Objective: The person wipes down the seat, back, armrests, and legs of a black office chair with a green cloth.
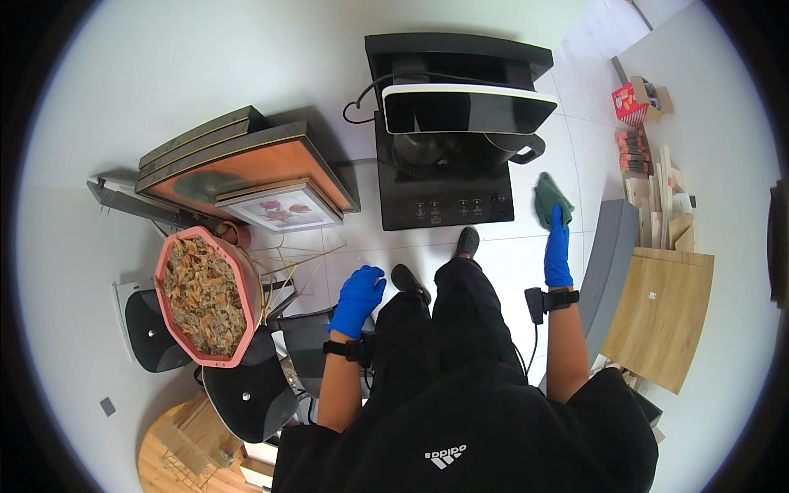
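My left hand [359, 298], in a blue glove, hangs beside my leg with its fingers loosely bent and nothing in it. My right hand [557, 246], gloved in blue as well, is reached forward and holds a green cloth [550, 200] over the tiled floor. Ahead of me, to the left of the cloth, stands a black electric tea stove [442, 200] with marked controls on its top. A dark kettle [525, 150] with a loop handle sits on it, partly hidden by a white-rimmed black display panel [470, 111].
Framed pictures [280, 208] lean on the left wall. A pink planter [246, 296] of dry matter stands near black chairs [246, 385]. On the right are a grey panel [607, 271], a wooden board [662, 314], wood offcuts [644, 209] and a red box [630, 105].
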`<state>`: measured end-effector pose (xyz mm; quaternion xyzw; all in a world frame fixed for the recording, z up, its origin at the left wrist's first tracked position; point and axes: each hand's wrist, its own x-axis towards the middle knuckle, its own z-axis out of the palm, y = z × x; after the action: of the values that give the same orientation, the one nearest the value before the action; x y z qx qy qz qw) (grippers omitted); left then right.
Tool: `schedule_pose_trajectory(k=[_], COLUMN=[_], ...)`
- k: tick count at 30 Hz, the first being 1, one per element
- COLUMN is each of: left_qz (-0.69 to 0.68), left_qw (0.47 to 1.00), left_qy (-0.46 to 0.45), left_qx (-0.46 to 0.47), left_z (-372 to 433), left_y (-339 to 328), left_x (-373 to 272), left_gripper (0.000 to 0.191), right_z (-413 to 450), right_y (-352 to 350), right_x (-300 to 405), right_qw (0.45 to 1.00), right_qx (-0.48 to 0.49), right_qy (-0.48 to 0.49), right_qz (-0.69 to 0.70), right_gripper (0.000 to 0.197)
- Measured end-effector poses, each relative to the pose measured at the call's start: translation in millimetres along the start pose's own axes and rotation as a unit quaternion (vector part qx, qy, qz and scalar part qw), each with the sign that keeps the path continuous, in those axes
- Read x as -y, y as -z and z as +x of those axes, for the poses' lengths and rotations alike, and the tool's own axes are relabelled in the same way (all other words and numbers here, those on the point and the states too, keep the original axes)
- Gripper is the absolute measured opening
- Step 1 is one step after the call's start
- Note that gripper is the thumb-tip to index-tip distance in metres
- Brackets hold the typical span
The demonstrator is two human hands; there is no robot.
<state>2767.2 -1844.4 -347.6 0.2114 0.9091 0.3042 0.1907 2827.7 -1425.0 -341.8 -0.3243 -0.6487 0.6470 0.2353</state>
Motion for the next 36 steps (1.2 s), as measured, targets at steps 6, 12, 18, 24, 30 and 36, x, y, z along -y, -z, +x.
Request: schedule_pose_trajectory(k=[6,12,18,24,30,36], left_qz=[0.002,-0.02,-0.039,-0.056,-0.042,0.008], left_qw=[0.999,0.999,0.992,0.988,0.988,0.988], left_qy=[0.015,0.036,0.09,0.093,0.086,0.11], left_qx=[0.032,-0.027,-0.076,-0.106,-0.118,-0.106], left_z=[-1.8,-27.1,-41.4,-52.2,-12.6,-5.5], left_y=[-7.8,8.3,22.5,15.0,23.8,25.4], left_x=[0.8,5.0,1.1,29.4,-2.3,-25.3], left_gripper=[0.016,0.018,0.015,0.016,0.02,0.018], right_z=[-25.3,-71.3,-74.7,-64.9,-14.4,7.6], right_y=[-117.0,-234.9,-293.4,-224.0,-52.4,-42.2], right_x=[-86.7,-94.1,-71.2,-49.5,-69.2,-69.8], right_qw=[0.802,0.816,0.778,0.677,0.748,0.742], right_qx=[0.077,0.243,0.301,0.443,0.349,0.376], right_qy=[0.212,0.284,0.338,0.415,0.275,0.253], right_qz=[-0.554,-0.441,-0.436,-0.416,-0.493,-0.494], right_gripper=[0.08,0.063,0.061,0.061,0.069,0.058])
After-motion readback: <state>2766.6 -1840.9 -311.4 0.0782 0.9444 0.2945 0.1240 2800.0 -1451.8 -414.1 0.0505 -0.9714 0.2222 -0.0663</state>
